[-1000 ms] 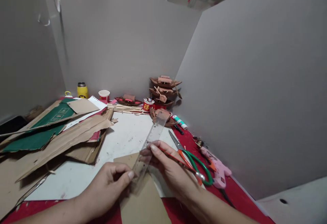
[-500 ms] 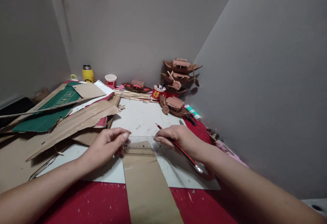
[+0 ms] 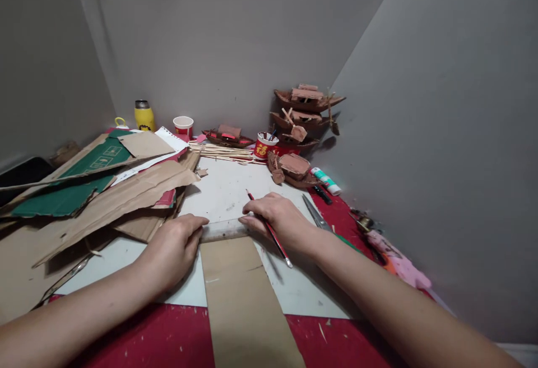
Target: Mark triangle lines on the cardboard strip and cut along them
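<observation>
A clear ruler (image 3: 222, 230) spans crosswise at the far end of a long brown cardboard strip (image 3: 241, 295). Its left end is pinched by my left hand (image 3: 179, 247), fingers closed. My right hand (image 3: 277, 219) grips the ruler's right end with thumb and fingertips and also holds a red and black pencil (image 3: 275, 238), its tip pointing up and left. The strip lies over a white board (image 3: 235, 189) and runs toward me across the red table (image 3: 159, 334).
Cardboard pieces (image 3: 113, 200) pile up at the left. Scissors (image 3: 317, 214) lie right of my right hand, near a glue tube (image 3: 325, 181) and a pink glue gun (image 3: 399, 261). Brown model boats (image 3: 309, 99), sticks (image 3: 227, 152), a red cup (image 3: 265, 147) and a yellow bottle (image 3: 144, 116) stand behind.
Both hands have shifted left with the ruler, the right one more. The pencil has moved left with my right hand. The scissors now show more fully. The view has shifted slightly.
</observation>
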The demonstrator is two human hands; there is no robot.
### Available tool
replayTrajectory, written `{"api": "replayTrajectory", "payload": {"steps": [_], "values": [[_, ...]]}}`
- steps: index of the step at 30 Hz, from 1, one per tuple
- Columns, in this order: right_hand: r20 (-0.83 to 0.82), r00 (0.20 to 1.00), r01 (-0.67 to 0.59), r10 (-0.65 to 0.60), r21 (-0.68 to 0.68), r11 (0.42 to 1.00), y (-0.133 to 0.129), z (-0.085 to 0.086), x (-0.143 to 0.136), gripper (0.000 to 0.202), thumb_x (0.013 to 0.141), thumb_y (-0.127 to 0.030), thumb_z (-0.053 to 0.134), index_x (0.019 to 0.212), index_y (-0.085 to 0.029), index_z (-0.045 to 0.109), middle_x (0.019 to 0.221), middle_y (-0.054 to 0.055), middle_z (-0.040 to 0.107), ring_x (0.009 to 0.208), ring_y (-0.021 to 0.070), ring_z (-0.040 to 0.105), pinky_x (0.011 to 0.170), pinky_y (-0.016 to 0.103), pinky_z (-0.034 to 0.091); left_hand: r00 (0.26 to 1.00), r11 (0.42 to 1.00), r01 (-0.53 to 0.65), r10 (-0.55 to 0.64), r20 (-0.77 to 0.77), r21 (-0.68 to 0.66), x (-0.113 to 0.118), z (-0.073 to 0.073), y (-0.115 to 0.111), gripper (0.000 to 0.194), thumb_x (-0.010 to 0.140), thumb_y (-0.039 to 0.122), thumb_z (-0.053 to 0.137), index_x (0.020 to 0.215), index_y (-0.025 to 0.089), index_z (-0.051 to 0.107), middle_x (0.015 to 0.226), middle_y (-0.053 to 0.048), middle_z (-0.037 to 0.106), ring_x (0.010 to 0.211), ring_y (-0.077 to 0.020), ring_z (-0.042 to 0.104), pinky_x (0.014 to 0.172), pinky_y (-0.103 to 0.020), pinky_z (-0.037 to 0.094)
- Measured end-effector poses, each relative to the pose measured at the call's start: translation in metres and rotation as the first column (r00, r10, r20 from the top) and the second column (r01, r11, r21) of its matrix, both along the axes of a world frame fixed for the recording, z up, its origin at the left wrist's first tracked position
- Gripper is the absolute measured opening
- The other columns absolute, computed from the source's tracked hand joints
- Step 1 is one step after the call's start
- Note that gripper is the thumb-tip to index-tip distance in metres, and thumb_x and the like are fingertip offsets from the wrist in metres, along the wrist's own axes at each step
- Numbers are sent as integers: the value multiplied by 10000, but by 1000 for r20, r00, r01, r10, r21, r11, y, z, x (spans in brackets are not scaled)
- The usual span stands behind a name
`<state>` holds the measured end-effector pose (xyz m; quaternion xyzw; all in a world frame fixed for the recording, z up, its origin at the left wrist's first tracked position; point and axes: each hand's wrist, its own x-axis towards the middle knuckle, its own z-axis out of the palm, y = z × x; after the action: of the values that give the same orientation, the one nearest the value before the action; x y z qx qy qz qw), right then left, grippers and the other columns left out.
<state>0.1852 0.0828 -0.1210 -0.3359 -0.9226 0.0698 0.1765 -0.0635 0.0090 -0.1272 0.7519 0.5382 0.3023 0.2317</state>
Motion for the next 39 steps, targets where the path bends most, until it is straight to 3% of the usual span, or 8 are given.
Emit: {"api": "replayTrajectory", "payload": {"steps": [6,10,13,15,19,23,28,39], "values": [[35,999,42,-42,-4,999,-2,0,-3,191,974,-271,558,867,-175,684,738,61,707,685,209,635,780,352,429,1000,1000,6,-7,-24,-23,0,-4,2,387,904,218,418,1102,85,724,1094,-171,742,996,-311,675,893,-448,495],[2,995,101,-101,13,995,-5,4,1,185,973,-247,532,1046,-166,681,911,121,745,864,274,662,851,428,443,1000,996,-28,29,10,-82,1,-1,1,373,912,237,444,1120,92,718,1109,-157,742,1011,-289,673,907,-426,494],[-195,964,174,-178,-40,984,-19,15,0,294,984,-260,484,1227,-156,612,1072,161,725,986,299,655,874,459,472,998,990,-36,42,41,-139,1,2,2,357,909,237,459,1114,109,722,1053,-135,758,939,-265,688,855,-394,514],[-426,874,155,-233,-211,965,-36,27,-6,304,1002,-317,474,1262,-207,586,1078,117,729,977,259,677,866,413,505,997,985,-31,42,62,-171,1,3,2,350,906,229,462,1109,124,727,1018,-118,765,895,-249,691,820,-370,521],[-643,631,-40,-434,-586,809,-70,38,-26,378,1001,-535,464,1221,-270,619,924,50,752,791,190,698,731,319,557,994,977,-7,31,109,-212,1,4,4,362,890,211,467,1131,140,728,1009,-98,768,872,-231,690,784,-337,522],[-645,441,-215,-624,-751,624,-82,12,-44,519,916,-668,516,1104,-214,684,770,20,680,636,135,622,606,251,537,989,968,10,27,142,-252,2,4,6,371,879,220,482,1143,132,728,934,-86,769,784,-211,675,700,-301,516],[-505,411,-170,-759,-860,480,-77,-15,-50,573,855,-702,572,992,-166,725,687,-16,585,517,96,549,490,219,488,986,956,0,49,160,-294,3,4,8,399,868,208,473,1171,130,720,760,-47,736,612,-175,615,589,-272,481],[-517,435,-164,-738,-851,499,-76,-16,-48,601,832,-714,578,984,-149,716,693,-2,597,517,104,564,466,224,500,992,945,-13,55,118,-328,-3,11,10,324,867,239,540,1098,173,758,952,-54,783,831,-218,683,774,-315,516]]}}
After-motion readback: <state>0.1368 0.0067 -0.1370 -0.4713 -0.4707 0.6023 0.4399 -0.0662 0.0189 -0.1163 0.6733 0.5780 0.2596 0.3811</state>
